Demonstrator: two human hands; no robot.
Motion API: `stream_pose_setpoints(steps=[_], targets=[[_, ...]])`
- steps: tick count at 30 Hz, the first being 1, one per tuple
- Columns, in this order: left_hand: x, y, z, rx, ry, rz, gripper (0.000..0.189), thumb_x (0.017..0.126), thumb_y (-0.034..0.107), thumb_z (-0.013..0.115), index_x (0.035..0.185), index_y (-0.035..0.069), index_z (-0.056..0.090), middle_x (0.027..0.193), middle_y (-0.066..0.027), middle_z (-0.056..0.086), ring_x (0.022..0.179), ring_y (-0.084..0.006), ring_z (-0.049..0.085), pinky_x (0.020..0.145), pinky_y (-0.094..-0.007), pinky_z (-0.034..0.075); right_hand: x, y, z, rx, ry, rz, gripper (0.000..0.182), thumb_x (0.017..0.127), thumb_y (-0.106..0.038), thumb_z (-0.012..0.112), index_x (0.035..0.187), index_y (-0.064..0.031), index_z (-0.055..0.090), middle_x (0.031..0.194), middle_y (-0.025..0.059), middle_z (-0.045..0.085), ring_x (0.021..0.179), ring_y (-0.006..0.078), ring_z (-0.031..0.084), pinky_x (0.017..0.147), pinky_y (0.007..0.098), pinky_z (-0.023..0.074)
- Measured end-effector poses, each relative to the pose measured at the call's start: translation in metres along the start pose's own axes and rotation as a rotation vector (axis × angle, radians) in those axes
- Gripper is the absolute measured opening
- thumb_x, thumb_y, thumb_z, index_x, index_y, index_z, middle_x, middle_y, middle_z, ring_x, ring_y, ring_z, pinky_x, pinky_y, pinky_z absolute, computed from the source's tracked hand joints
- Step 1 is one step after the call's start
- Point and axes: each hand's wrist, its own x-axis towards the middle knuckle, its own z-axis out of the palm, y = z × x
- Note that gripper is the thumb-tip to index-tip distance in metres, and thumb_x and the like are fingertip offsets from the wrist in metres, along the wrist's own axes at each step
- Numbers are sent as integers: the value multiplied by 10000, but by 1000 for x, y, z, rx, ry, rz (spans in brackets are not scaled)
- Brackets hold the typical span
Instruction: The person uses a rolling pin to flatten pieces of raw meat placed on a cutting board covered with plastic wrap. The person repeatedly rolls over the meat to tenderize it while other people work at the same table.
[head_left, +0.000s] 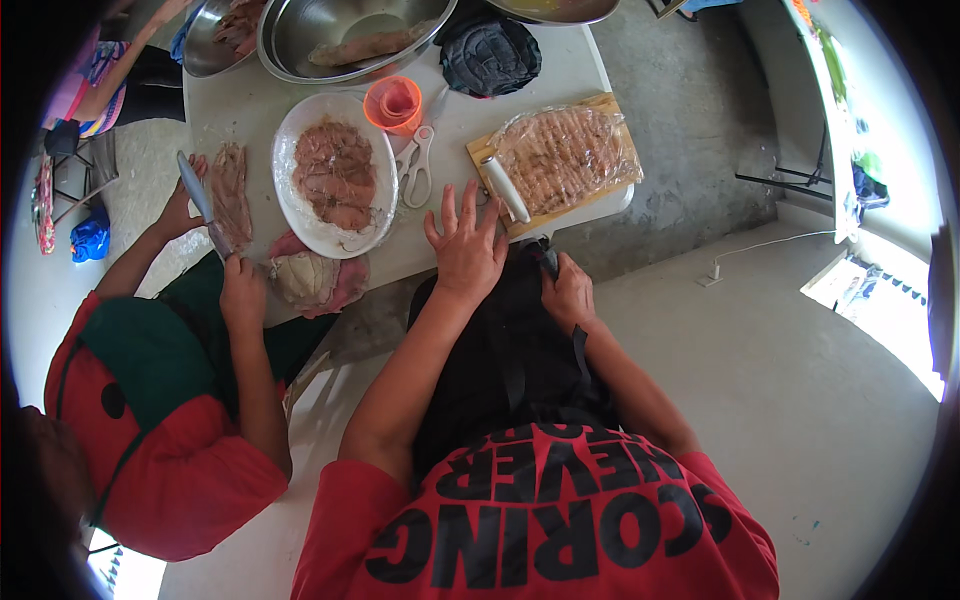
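Observation:
My left hand (470, 251) is over the table's near edge, fingers spread and nothing in it. My right hand (568, 289) grips a dark handle (550, 262) just off that edge; what the handle belongs to is unclear. Beyond my hands, a wooden board (480, 154) carries flattened, plastic-wrapped meat (570, 154), with a white cylindrical handle (506, 189) lying across its near left corner. White-handled scissors (415, 176) lie left of the board. Further left is a white oval plate (283, 161) with more meat (335, 174) on plastic film.
At left a co-worker holds a knife (196, 191) beside a strip of meat (229, 191). Meat pieces (319, 281) lie by the near edge. An orange cup (393, 105), a black bundle (490, 58) and steel bowls (281, 64) stand farther back.

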Motion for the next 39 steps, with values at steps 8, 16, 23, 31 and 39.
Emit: stream_pose_setpoints(steps=[8,16,23,31,39], targets=[[1,-2,0,10,-5,21,528,821,319,710,1314,178,584,1549,-125,331,1451,-391,206,1051,-667,200,3,-5,-5,27,7,36,201,874,-167,638,959,-11,545,905,242,644,881,453,617,764,522,485],[4,0,-2,16,-20,25,522,820,310,707,1309,177,580,1545,-135,332,1453,-401,194,1045,-675,204,7,3,-6,40,45,40,173,869,-163,650,905,-21,558,868,245,635,855,450,616,744,518,487],[23,13,-4,37,-75,42,560,831,328,706,1350,194,542,1576,-140,256,1469,-410,123,1055,-695,178,-9,27,-27,154,204,120,169,888,-171,635,917,-16,573,816,252,628,800,471,611,691,510,482],[23,31,0,55,-139,104,574,837,367,713,1372,247,545,1603,-119,215,1476,-394,114,1069,-699,165,-19,52,-34,163,232,132,176,887,-173,633,872,-15,557,788,251,617,778,482,596,677,517,472],[13,32,6,43,-108,115,638,825,352,716,1408,203,506,1601,-127,220,1467,-397,140,1063,-682,181,-24,53,-29,125,169,48,169,867,-155,642,878,-20,540,799,238,609,795,468,594,687,520,470]])
